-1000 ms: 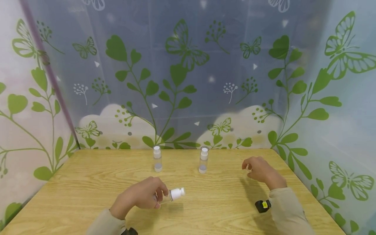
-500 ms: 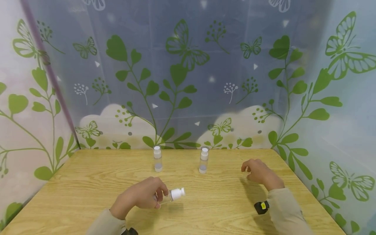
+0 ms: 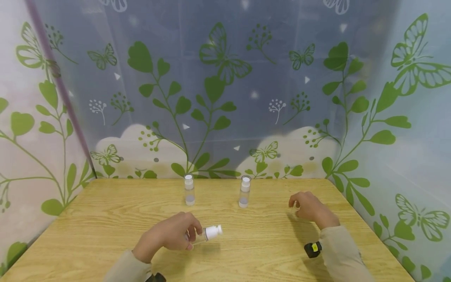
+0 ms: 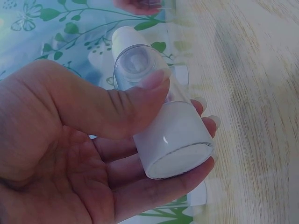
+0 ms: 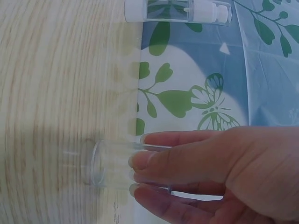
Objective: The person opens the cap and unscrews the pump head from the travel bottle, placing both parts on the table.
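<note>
A small clear pump bottle with a white top and white base (image 3: 212,232) is tilted nearly sideways over the wooden table, its top pointing right. My left hand (image 3: 172,233) grips it round its lower part. In the left wrist view the thumb lies across the bottle (image 4: 170,140), with the fingers behind and the white base towards the camera. My right hand (image 3: 310,207) is off to the right, above the table. Its fingertips pinch a clear cylindrical cap (image 5: 114,163), which shows in the right wrist view and is barely visible in the head view.
Two similar bottles stand upright near the back of the wooden table (image 3: 141,199): a left one (image 3: 189,194) and a right one (image 3: 244,196), both under clear caps. A patterned curtain (image 3: 225,98) with leaves and butterflies rises right behind the table and at both sides.
My right hand has shifted slightly down and left with the cap. The left hand and its bottle hold nearly still.
</note>
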### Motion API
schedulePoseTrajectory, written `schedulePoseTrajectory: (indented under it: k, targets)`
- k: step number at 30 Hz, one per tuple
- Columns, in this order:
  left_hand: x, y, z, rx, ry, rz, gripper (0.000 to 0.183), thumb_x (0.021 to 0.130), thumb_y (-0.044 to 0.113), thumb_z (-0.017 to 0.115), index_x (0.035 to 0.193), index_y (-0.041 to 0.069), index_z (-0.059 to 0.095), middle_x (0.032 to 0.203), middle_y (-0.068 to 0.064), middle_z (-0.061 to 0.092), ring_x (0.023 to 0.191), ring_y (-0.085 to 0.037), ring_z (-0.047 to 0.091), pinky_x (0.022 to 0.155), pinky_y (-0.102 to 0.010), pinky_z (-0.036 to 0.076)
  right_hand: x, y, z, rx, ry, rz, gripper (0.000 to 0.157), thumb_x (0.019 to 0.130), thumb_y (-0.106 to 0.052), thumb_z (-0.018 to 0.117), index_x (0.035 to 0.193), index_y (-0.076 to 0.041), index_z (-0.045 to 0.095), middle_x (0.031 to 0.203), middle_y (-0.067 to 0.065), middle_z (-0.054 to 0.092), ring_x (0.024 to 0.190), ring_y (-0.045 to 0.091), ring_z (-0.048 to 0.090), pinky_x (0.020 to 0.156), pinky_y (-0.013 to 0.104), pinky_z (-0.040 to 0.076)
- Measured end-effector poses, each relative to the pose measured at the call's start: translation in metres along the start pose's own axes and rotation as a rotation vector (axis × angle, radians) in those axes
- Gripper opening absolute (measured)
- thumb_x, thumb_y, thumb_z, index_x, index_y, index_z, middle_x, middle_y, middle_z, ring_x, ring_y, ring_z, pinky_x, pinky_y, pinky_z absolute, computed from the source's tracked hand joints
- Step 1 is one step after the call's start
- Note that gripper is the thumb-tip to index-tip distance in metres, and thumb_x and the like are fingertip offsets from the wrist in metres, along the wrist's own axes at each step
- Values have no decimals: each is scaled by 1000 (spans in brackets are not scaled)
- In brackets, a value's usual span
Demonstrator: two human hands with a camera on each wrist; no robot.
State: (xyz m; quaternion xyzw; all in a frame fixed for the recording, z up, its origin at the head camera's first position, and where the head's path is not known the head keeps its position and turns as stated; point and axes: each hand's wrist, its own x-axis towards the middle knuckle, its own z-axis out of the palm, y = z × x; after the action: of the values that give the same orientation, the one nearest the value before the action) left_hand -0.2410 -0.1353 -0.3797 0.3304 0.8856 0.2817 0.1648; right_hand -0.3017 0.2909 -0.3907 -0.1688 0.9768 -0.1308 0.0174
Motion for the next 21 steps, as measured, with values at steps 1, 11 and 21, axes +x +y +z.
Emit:
schedulePoseTrajectory:
  k: [1,11,21]
  targets:
    - [0,0,0,0,-1,-3,32,78,-11,77,108,-3,75,88,-8,75,79,-13,69,71,-27,57,0,0,0,-1,-1,-2,25,81,10,78,102,-2,73,100,20,71,95,37,67,80,49,59]
    - [0,1,0,11,18,7,32,76,-11,78,107,-4,74,87,-7,75,77,-11,67,70,-26,57,2,2,3,-16,7,-27,24,79,11,77,99,-2,73,96,16,71,91,33,66,76,45,58]
    - [0,-1,3,9,28,4,33,76,-11,79,107,-3,74,87,-7,75,77,-12,67,69,-26,57,0,-1,4,-8,4,-16,23,80,11,76,100,-2,72,97,16,71,89,31,66,74,44,58]
